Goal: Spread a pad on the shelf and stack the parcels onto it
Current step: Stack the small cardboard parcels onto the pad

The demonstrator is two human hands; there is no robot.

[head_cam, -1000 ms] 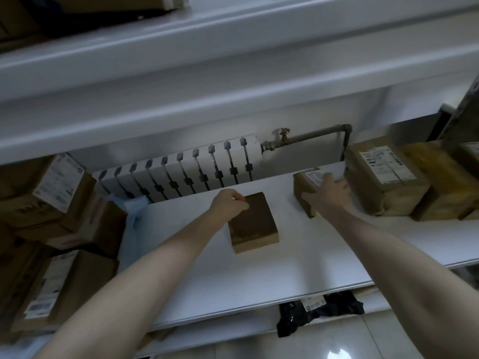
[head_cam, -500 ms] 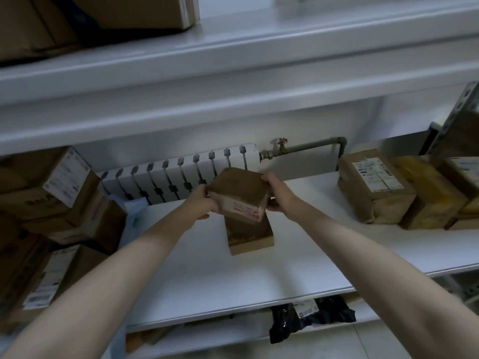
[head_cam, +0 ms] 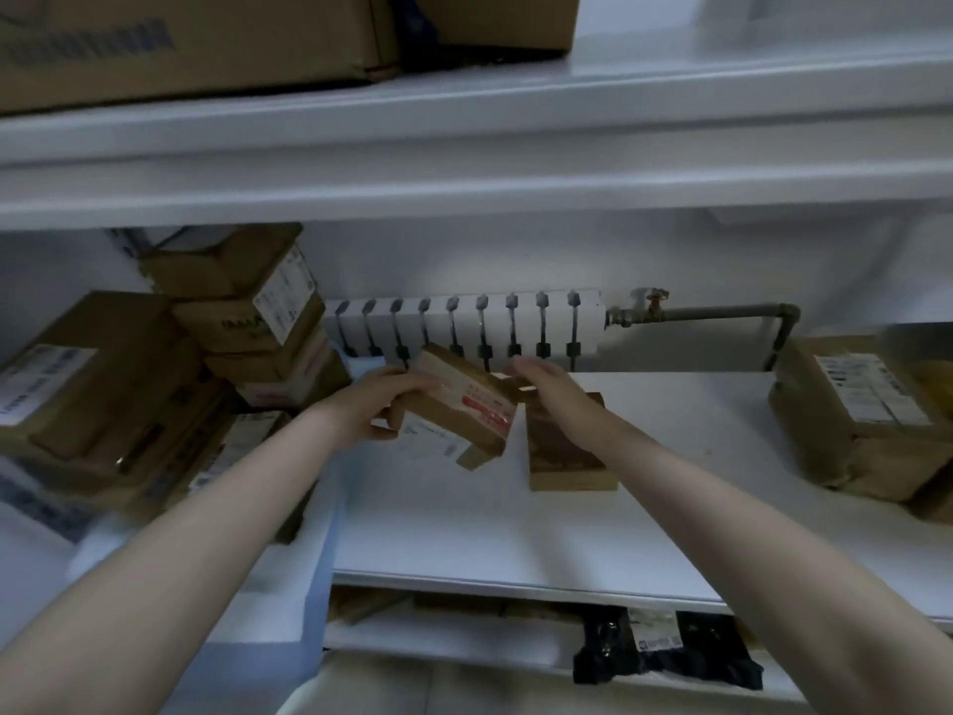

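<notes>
My left hand [head_cam: 379, 405] grips a small brown parcel [head_cam: 459, 420] with a red and white label, held tilted above the white shelf [head_cam: 515, 534]. My right hand [head_cam: 549, 392] touches the parcel's upper right corner with fairly straight fingers. A second brown parcel [head_cam: 567, 456] lies flat on the shelf, partly under my right wrist. A pale foam pad [head_cam: 304, 570] covers the shelf's left part and hangs over its front edge. Several stacked parcels [head_cam: 247, 322] stand on the left side.
A white radiator [head_cam: 464, 322] with a pipe and valve [head_cam: 650, 307] runs behind the shelf. More labelled parcels [head_cam: 856, 420] sit at the right. Big cartons [head_cam: 196, 38] fill the upper shelf. Black bags [head_cam: 665, 647] lie on the lower shelf.
The parcel held by both hands above the lying parcel has moved left and tipped over. My right hand has loosened to a touch at its corner. The view has swung left.
</notes>
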